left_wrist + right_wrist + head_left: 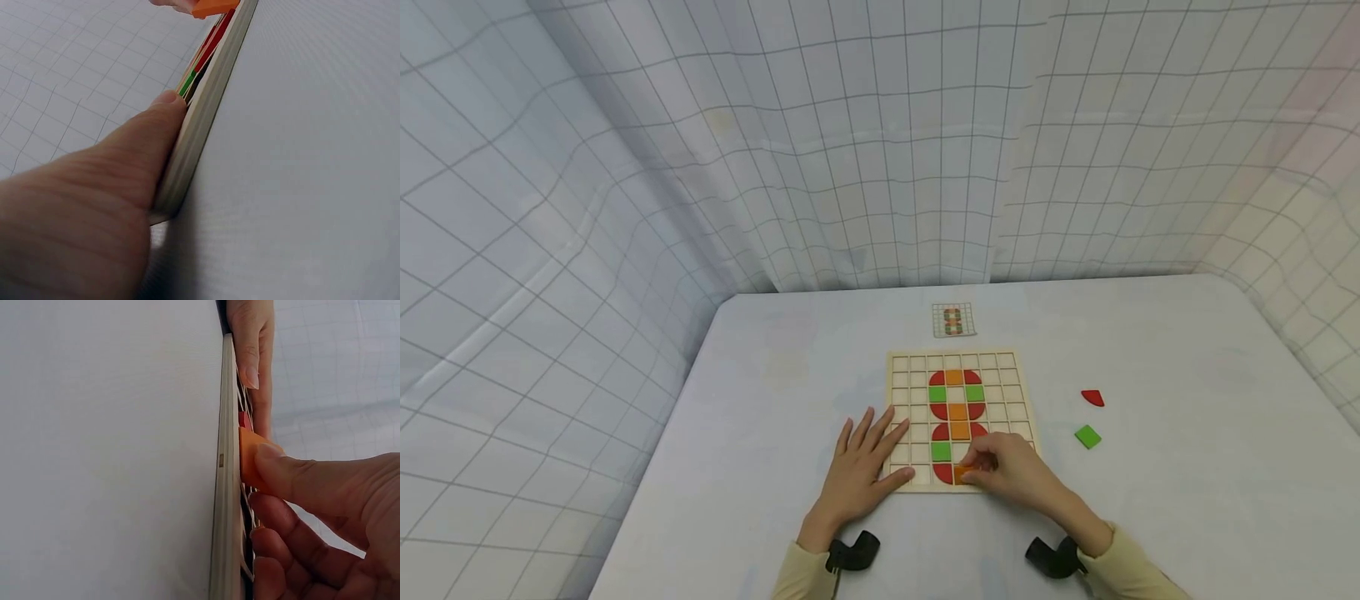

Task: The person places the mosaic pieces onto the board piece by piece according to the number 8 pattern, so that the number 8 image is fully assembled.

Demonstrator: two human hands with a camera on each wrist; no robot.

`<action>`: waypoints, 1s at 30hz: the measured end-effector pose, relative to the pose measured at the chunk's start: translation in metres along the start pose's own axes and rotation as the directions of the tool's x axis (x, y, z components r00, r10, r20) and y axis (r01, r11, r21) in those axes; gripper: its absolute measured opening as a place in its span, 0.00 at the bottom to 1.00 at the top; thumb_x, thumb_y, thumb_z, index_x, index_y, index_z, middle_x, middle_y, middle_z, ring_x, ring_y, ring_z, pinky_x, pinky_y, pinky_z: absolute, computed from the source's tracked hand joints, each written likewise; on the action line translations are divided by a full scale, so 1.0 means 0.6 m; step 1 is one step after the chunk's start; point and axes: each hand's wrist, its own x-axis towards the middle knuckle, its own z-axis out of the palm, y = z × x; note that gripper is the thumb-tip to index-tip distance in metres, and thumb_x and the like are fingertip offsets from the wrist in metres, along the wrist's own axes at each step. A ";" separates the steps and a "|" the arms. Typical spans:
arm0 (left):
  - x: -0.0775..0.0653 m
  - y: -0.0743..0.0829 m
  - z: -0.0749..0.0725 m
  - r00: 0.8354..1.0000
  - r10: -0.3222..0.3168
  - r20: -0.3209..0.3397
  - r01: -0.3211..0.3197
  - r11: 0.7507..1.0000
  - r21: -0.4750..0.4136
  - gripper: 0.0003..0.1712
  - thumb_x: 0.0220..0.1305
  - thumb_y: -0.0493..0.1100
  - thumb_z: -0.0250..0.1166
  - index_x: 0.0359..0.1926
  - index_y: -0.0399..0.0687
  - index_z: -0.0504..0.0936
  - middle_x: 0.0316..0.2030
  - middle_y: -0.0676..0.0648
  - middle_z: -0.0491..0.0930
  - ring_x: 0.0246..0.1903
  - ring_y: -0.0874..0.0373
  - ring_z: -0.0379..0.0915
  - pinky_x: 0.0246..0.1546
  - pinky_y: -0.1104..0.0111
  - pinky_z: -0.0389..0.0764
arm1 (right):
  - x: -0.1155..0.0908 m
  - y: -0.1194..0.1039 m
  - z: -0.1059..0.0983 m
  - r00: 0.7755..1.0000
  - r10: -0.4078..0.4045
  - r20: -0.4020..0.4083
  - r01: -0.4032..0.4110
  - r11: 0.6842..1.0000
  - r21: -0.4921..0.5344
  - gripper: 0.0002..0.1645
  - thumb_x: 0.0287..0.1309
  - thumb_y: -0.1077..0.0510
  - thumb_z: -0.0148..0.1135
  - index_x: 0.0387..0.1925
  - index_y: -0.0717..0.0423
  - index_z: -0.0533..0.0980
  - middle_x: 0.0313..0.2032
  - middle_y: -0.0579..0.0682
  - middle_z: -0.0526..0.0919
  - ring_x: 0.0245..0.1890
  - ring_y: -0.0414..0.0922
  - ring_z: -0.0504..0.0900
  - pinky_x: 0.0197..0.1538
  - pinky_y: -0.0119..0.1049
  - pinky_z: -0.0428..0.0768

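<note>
My right hand [1017, 473] pinches an orange square tile [250, 461] between thumb and fingers. The tile stands tilted at the near edge of the wooden grid board [1000, 360], beside a red quarter-round tile [943, 473] in the bottom row. Fingers spread, my left hand [859, 471] rests on the board's left edge, its thumb [164, 103] over the near left corner. Red, orange and green tiles form a figure of stacked rings in the middle columns, with a green tile [941, 451] on the lower left side. My right hand hides part of the lower right cells.
Right of the board lie a loose red quarter-round tile [1093, 397] and a loose green square tile [1087, 436]. Behind the board is a small pattern card [939, 321] printed with a similar coloured figure. White grid-lined curtains [880, 167] surround the white table [790, 367].
</note>
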 end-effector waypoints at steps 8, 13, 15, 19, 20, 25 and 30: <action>-0.002 0.001 0.000 1.000 0.005 0.002 -0.005 1.000 -0.004 0.38 0.65 0.62 0.56 0.71 0.54 0.61 0.71 0.47 0.53 0.70 0.44 0.41 0.66 0.46 0.38 | -0.004 -0.006 0.008 0.996 0.023 -0.083 -0.030 0.996 -0.078 0.06 0.43 0.59 0.76 0.27 0.52 0.87 0.24 0.34 0.74 0.24 0.33 0.68 0.27 0.29 0.70; -0.001 0.001 -0.002 1.000 0.006 -0.002 -0.006 1.000 0.001 0.38 0.64 0.62 0.56 0.71 0.54 0.61 0.71 0.47 0.53 0.70 0.43 0.42 0.66 0.46 0.39 | -0.006 -0.012 0.011 0.994 0.024 -0.105 -0.039 0.989 -0.144 0.04 0.44 0.57 0.76 0.24 0.51 0.87 0.24 0.33 0.71 0.23 0.32 0.68 0.26 0.28 0.70; -0.001 0.000 -0.002 1.000 0.004 -0.001 -0.004 1.000 0.004 0.38 0.64 0.62 0.56 0.71 0.54 0.61 0.71 0.47 0.53 0.70 0.43 0.41 0.66 0.46 0.39 | -0.008 -0.009 0.009 0.995 -0.010 -0.096 -0.006 0.987 -0.161 0.04 0.46 0.56 0.75 0.25 0.51 0.87 0.24 0.33 0.71 0.23 0.32 0.68 0.26 0.27 0.70; -0.001 0.000 -0.001 1.000 0.003 0.001 -0.003 1.000 0.009 0.38 0.64 0.62 0.56 0.71 0.54 0.61 0.71 0.47 0.53 0.70 0.43 0.41 0.66 0.46 0.39 | -0.015 0.003 0.003 0.996 -0.066 -0.059 0.060 0.992 -0.108 0.03 0.50 0.56 0.73 0.30 0.49 0.86 0.26 0.32 0.71 0.24 0.32 0.68 0.26 0.26 0.71; -0.001 0.000 -0.001 1.000 0.004 0.001 -0.004 1.000 0.008 0.38 0.64 0.62 0.57 0.71 0.54 0.61 0.71 0.47 0.53 0.70 0.43 0.41 0.66 0.46 0.39 | -0.017 0.007 0.000 0.996 -0.072 -0.054 0.068 0.995 -0.078 0.03 0.51 0.57 0.72 0.31 0.49 0.86 0.27 0.32 0.72 0.25 0.33 0.69 0.27 0.27 0.72; -0.001 0.001 0.000 1.000 0.008 -0.001 -0.008 1.000 0.001 0.38 0.65 0.61 0.56 0.72 0.54 0.61 0.71 0.47 0.53 0.70 0.43 0.41 0.66 0.46 0.39 | -0.029 0.028 -0.020 0.989 -0.092 -0.118 0.092 0.996 -0.006 0.06 0.52 0.60 0.71 0.33 0.48 0.85 0.28 0.33 0.75 0.26 0.34 0.72 0.28 0.28 0.74; 0.000 0.000 -0.001 1.000 0.009 0.000 -0.009 1.000 0.010 0.38 0.65 0.62 0.56 0.72 0.55 0.60 0.72 0.47 0.52 0.70 0.43 0.41 0.66 0.47 0.39 | -0.047 0.056 -0.060 0.943 -0.073 -0.324 0.036 0.992 -0.121 0.08 0.48 0.64 0.73 0.33 0.54 0.85 0.27 0.35 0.76 0.25 0.34 0.72 0.26 0.29 0.74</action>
